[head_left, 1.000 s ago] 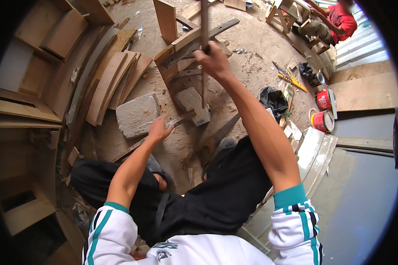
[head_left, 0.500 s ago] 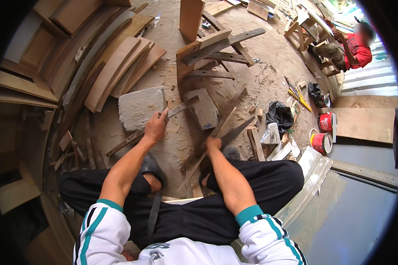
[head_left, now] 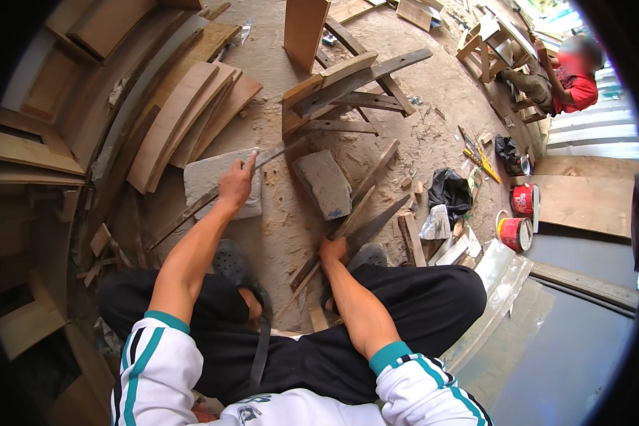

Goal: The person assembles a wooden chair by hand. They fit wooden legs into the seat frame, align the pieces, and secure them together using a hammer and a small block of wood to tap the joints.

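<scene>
My left hand point(head_left: 235, 184) is closed around a long narrow wooden strip point(head_left: 190, 211), its index finger stretched along the wood. The strip slants across a pale concrete block point(head_left: 207, 170). To the right of it lies a second grey block point(head_left: 322, 184) on the ground. Between my knees, my right hand point(head_left: 332, 250) is closed on a handsaw point(head_left: 382, 219), whose dark blade points away to the right; its handle is hidden by my fingers. Thin wooden pieces point(head_left: 362, 206) lie beside that hand and the blade.
Curved boards point(head_left: 174, 128) are piled at the left. A wooden frame point(head_left: 341, 92) stands ahead. On the right are a black plastic bag point(head_left: 449, 192), red cans point(head_left: 515, 233), a yellow tool point(head_left: 481, 160) and offcuts point(head_left: 410, 238). Another person point(head_left: 571, 85) sits at the far right.
My left hand has moved left and slightly away from me, carrying the strip leftward. My right hand, with the saw, has shifted a little toward me and left.
</scene>
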Tool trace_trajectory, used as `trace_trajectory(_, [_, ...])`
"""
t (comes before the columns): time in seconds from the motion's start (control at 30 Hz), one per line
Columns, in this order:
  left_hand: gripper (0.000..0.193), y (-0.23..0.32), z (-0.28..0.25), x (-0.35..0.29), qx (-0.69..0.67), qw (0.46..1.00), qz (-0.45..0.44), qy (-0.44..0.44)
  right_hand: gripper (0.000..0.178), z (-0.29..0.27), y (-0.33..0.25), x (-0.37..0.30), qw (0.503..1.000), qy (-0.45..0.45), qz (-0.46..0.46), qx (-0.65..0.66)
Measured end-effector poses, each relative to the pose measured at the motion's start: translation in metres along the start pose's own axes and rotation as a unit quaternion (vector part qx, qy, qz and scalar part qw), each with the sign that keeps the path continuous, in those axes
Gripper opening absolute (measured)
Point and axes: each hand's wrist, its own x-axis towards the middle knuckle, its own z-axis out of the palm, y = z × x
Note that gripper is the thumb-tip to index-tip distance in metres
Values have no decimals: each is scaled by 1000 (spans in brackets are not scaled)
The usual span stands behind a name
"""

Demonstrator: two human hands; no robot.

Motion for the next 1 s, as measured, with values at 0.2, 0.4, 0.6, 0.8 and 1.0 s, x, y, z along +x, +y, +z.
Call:
trace_trajectory(0.2, [56,-14,14,11,23,1000,-4,-16,47,-20,-8,-13,995,-23,13,94])
trace_trajectory(0.4, [49,-9,8,22,-27,997,-17,-68,55,-46,-9,-2,997,14,-1,70])
trace_trajectory(0.6, [47,-14,17,32,-56,995,-39,-74,47,-51,3,8,992,27,-52,114])
trace_trajectory(0.8, [44,-8,25,40,-63,990,-124,-22,51,-44,12,25,974,-13,-29,223])
trace_trajectory(1.0, [48,5,15,21,-49,998,-47,-3,41,-75,-30,-4,921,-170,9,352])
